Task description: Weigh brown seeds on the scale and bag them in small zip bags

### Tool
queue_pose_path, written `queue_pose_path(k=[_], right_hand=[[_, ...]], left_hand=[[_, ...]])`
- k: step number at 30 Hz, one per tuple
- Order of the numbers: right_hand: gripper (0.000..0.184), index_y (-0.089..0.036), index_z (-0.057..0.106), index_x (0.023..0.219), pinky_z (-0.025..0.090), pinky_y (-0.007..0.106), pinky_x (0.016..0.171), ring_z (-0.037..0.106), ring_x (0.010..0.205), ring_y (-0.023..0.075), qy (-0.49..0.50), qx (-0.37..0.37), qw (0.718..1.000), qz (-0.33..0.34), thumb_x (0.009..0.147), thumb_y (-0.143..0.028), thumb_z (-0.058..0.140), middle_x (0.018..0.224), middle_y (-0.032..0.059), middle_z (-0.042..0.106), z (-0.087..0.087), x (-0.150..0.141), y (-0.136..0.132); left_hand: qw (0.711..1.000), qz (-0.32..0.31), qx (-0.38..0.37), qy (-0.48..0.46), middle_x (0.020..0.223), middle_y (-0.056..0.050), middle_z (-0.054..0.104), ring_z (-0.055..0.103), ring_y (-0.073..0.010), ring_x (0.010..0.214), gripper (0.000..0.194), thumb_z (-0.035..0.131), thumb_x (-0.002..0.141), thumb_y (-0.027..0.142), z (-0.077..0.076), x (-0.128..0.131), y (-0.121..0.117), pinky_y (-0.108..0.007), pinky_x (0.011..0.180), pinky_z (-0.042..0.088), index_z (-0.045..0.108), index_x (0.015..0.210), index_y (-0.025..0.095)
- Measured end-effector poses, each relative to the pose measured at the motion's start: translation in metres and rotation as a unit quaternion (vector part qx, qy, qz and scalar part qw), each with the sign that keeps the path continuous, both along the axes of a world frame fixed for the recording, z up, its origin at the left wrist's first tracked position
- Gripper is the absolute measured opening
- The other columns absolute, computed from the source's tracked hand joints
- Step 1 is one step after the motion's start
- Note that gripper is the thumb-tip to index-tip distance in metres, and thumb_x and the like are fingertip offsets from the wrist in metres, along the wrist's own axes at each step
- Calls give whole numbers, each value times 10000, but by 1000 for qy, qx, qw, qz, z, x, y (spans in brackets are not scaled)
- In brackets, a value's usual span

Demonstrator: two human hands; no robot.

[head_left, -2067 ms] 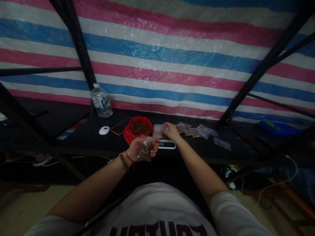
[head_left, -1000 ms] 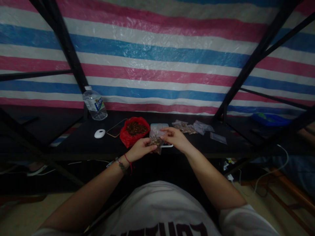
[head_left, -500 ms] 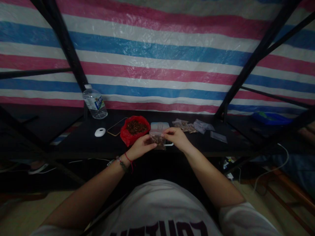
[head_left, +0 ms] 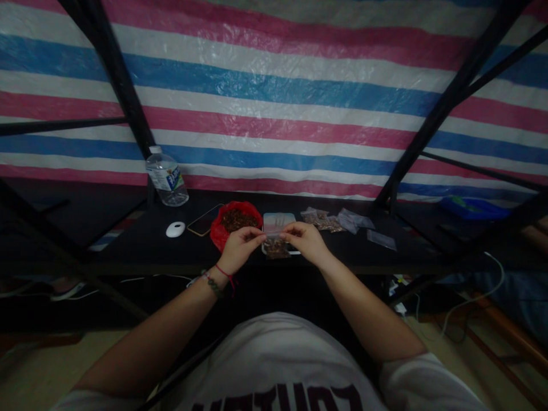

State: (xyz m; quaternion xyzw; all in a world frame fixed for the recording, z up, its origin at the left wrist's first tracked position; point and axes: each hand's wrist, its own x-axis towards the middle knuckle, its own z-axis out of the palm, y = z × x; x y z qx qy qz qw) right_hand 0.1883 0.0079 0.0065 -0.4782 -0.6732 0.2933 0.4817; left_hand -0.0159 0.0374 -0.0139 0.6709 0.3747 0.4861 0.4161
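Observation:
A small clear plastic bag (head_left: 277,248) with brown bits in its lower part hangs between my hands. My left hand (head_left: 242,246) pinches its upper left corner, and my right hand (head_left: 305,240) pinches the upper right corner. Behind the bag lies a white-rimmed device like a small scale (head_left: 279,219), partly hidden by the bag and my fingers. Just left of it, a red plastic bag (head_left: 217,233) stands open, full of dark brown dried pieces (head_left: 237,219). To the right are several small filled bags (head_left: 322,219) and flat clear bags (head_left: 354,220).
A water bottle (head_left: 166,178) stands at the back left of the black table (head_left: 342,251). A white mouse-shaped object (head_left: 175,229) and a phone-like flat object (head_left: 201,224) lie before it. Black metal posts (head_left: 410,151) frame the striped sheet (head_left: 274,120). A blue tray (head_left: 474,207) is far right.
My left hand has moved from the bag's lower side up to its top edge. The bag now hangs between both hands.

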Motion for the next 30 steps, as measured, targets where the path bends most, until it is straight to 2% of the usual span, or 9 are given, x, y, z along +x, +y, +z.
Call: queue_pose_path(k=[9, 14, 20, 25, 30], right_hand=[[176, -177, 709, 756, 451, 253, 584, 601, 611, 148, -27, 32, 998, -38, 755, -351, 684, 721, 32, 696, -2, 1, 0], [157, -184, 705, 738, 461, 253, 606, 606, 632, 145, -38, 55, 997, -47, 764, -334, 668, 722, 30, 692, -4, 2, 1], [193, -173, 690, 761, 457, 234, 552, 582, 588, 127, 13, 8, 1000, 5, 748, -366, 687, 710, 20, 674, -4, -1, -1], [187, -176, 697, 732, 469, 237, 592, 602, 629, 131, 18, 20, 1000, 17, 719, -361, 721, 724, 23, 683, -7, -6, -1], [179, -175, 713, 749, 447, 227, 563, 591, 613, 126, -10, 28, 999, 25, 737, -353, 706, 725, 29, 690, -8, -10, -4]], left_hand=[[999, 34, 4, 28, 754, -36, 711, 630, -175, 717, 261, 702, 725, 414, -5, -1, 5, -284, 686, 496, 702, 796, 163], [999, 19, 17, 41, 752, -31, 719, 642, -177, 716, 265, 690, 721, 425, -4, 0, 4, -281, 674, 509, 700, 771, 165], [999, 10, 32, 20, 776, -38, 715, 648, -170, 731, 257, 682, 738, 410, 0, 0, -2, -279, 695, 523, 684, 782, 157], [999, -16, 42, 1, 763, -41, 707, 645, -160, 702, 238, 669, 752, 387, 0, 1, -7, -274, 670, 529, 665, 774, 150], [998, -32, 54, 16, 780, -43, 722, 662, -162, 719, 227, 670, 765, 371, -1, 3, -10, -267, 684, 536, 685, 797, 147]])
